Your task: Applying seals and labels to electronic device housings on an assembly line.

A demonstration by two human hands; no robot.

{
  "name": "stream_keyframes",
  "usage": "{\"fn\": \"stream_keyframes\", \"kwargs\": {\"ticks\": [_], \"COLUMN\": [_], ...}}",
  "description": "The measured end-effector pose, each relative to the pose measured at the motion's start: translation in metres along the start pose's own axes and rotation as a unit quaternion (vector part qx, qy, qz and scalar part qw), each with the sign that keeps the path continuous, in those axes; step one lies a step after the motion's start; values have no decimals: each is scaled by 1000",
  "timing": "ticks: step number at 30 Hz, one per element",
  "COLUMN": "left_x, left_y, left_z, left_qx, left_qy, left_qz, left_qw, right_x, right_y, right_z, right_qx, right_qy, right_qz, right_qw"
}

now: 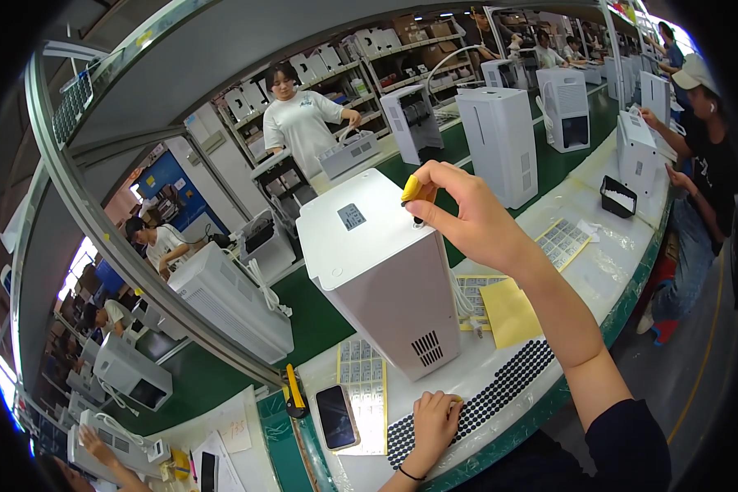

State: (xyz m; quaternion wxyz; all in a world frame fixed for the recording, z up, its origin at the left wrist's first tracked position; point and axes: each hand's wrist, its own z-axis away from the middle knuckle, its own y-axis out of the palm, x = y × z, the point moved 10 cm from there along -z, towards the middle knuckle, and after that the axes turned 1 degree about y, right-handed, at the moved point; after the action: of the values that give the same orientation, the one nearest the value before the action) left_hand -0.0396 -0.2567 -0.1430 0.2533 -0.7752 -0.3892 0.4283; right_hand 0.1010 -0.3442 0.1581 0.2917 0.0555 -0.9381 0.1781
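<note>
A white box-shaped appliance (385,287) stands on the bench, its flat face with a grey label (352,217) on top and a vent slot patch low on its side. My right hand (463,209), with a yellow finger cover, pinches a small black pad (406,204) at that top's right corner. Another dark spot shows just under the thumb. Below, my left hand (436,420) rests with curled fingers on the left part of a sheet of black round pads (500,392). Whether those fingers hold anything is hidden.
Label sheets (361,385), a phone (337,416), yellow backing paper (512,312) and a yellow-black cutter (294,390) lie around the appliance. A metal frame post (139,279) rises at left. More appliances (500,143) line the green conveyor; co-workers handle others. A black parts tray (617,198) sits right.
</note>
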Motion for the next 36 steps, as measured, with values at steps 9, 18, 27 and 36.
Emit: {"fn": "stream_keyframes", "kwargs": {"ticks": [9, 18, 27, 36], "left_x": [3, 6, -12, -59], "left_y": [-9, -14, -51, -227], "left_z": [-1, -3, -19, -79], "left_qx": [-29, -50, -99, -336], "left_qy": [-11, -24, -16, 32], "left_qz": [23, 41, 34, 9], "left_qw": [999, 998, 994, 941], "right_x": [31, 17, -4, -4], "right_y": [-3, -3, -1, -2], "right_z": [12, 46, 44, 48], "right_qx": [-63, -256, -296, -281], "right_qy": [-176, -277, -227, -264], "right_qz": [153, 87, 63, 49], "right_qw": [970, 922, 926, 921]}}
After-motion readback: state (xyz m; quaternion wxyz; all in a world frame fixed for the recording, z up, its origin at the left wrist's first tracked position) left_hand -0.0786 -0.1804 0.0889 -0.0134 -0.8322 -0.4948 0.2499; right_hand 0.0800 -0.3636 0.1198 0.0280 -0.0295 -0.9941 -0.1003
